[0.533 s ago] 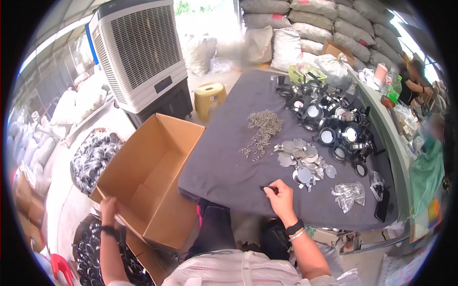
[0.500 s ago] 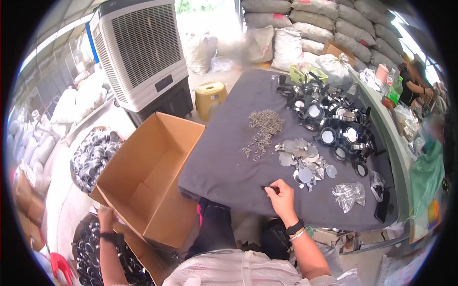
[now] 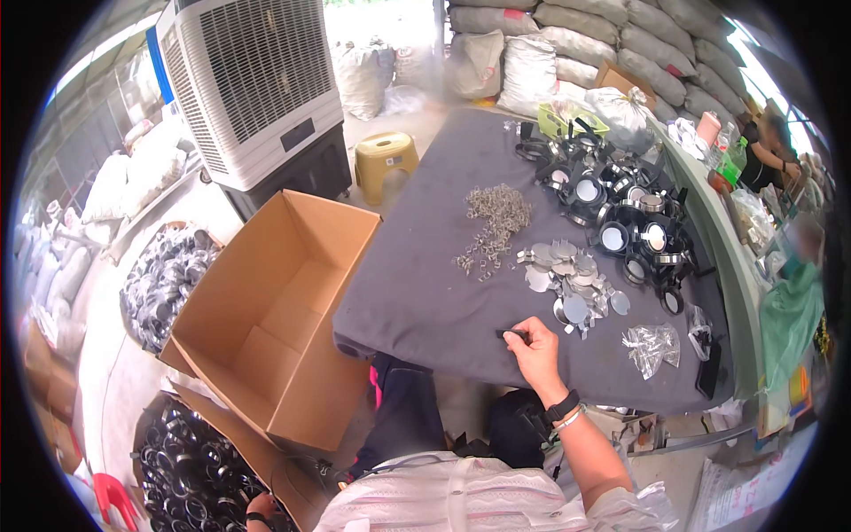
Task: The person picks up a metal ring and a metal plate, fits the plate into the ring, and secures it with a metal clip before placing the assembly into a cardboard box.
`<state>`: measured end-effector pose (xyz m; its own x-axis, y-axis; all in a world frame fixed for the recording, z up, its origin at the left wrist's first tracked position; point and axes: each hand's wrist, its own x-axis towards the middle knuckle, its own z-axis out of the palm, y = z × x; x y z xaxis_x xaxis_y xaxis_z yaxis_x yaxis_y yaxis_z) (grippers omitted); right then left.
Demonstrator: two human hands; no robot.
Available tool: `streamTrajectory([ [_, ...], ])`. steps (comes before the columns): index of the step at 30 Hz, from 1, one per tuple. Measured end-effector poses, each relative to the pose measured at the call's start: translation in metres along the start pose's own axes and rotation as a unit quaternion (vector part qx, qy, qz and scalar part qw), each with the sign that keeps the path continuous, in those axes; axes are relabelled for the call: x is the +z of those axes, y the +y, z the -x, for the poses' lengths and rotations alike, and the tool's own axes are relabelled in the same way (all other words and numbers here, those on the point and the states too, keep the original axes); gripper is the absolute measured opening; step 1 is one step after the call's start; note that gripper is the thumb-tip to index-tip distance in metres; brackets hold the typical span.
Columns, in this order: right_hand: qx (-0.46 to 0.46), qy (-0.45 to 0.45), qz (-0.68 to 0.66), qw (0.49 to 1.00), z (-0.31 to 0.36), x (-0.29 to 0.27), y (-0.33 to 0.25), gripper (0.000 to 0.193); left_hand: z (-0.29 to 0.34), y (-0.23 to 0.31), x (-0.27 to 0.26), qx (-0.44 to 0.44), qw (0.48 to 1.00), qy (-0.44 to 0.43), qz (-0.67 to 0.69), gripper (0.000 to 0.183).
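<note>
My right hand (image 3: 537,351) is pinched closed on a small black part (image 3: 512,335) just above the grey cloth-covered table (image 3: 417,310), by its front edge. Only a sliver of my left hand (image 3: 261,505) shows at the bottom, down by the carton of black ring-shaped parts (image 3: 191,461); its fingers are hidden. Beyond my right hand lie flat silver discs with tabs (image 3: 567,270) and a heap of small metal clips (image 3: 498,217). Farther right is a pile of black round parts, several with mirror-like discs (image 3: 612,235).
An open cardboard box (image 3: 275,328) stands left of the table, beside another heap of dark parts (image 3: 168,279). Clear plastic bags (image 3: 651,350) and a black phone-like object (image 3: 709,371) lie at the table's right. An air cooler (image 3: 253,89) and yellow stool (image 3: 386,164) stand behind; another person sits far right.
My left hand has moved down and toward me, from beside the box to the carton of black parts. My right hand, still pinching the black part, has shifted slightly right and away.
</note>
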<state>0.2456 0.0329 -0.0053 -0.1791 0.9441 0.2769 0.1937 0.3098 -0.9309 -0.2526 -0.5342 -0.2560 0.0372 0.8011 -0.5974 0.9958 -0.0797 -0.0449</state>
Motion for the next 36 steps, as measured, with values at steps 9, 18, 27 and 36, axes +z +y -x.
streamTrajectory([
  [9, 0.020, 0.006, -0.015, 1.000, 0.000, -0.003, -0.001, 0.012, -0.022, 0.036, 0.024, -0.157, 0.953, 0.001, 0.260, 0.026],
  [18, 0.047, -0.010, -0.066, 0.997, -0.002, -0.001, -0.003, 0.012, -0.062, 0.000, -0.037, -0.226, 0.950, 0.006, 0.214, 0.024],
  [27, 0.059, -0.030, -0.080, 0.995, -0.003, -0.011, -0.001, 0.013, -0.025, 0.034, 0.017, -0.297, 0.943, 0.013, 0.150, 0.022],
  [36, 0.071, -0.013, -0.038, 0.997, -0.011, -0.007, -0.007, 0.013, 0.021, 0.008, -0.031, -0.475, 0.689, 0.335, 0.433, 0.013],
])
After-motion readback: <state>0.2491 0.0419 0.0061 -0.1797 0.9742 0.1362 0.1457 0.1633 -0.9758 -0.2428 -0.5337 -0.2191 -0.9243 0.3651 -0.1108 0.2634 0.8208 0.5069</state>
